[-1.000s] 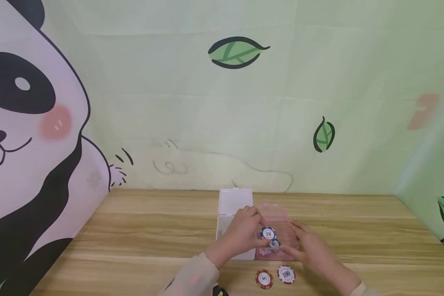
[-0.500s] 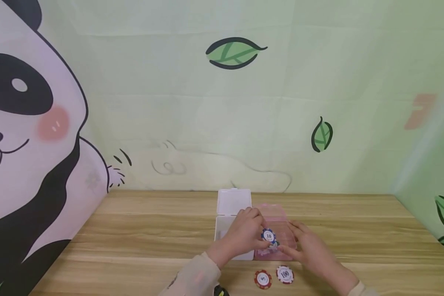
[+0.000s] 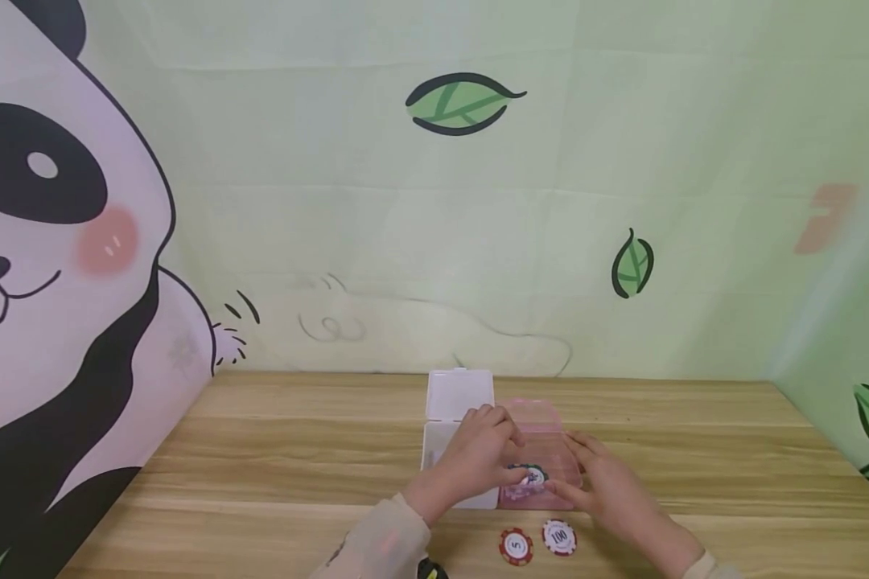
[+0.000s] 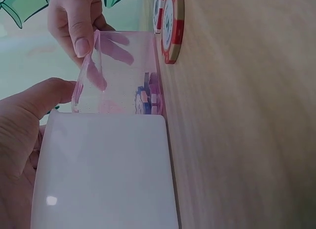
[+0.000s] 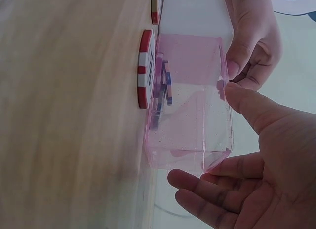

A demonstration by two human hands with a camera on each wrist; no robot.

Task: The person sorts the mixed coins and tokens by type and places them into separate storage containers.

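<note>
An open, see-through pink plastic box [image 3: 559, 454] stands on the table, with several poker chips [image 3: 534, 476] inside near its front wall. My right hand [image 3: 611, 482] holds the box by its right side, thumb at the front rim and fingers spread along the outer wall. Over the left part of the box reaches my left hand [image 3: 474, 454], fingers loosely bent and nothing held; its thumb [image 4: 54, 91] is right at the pink rim. Seen from the right wrist, a blue-edged chip [image 5: 168, 83] leans inside the box.
A white box [image 3: 438, 441] with its lid [image 3: 460, 396] raised stands against the pink box's left side. In front lie a red chip marked 5 [image 3: 516, 547] and a white-and-red chip marked 100 [image 3: 559, 536]. A black-and-yellow object [image 3: 431, 569] shows at the bottom edge.
The blue chip marked 10, earlier upright at my left fingers, has dropped from them into the pink box. Both hands stay in about the same place.
</note>
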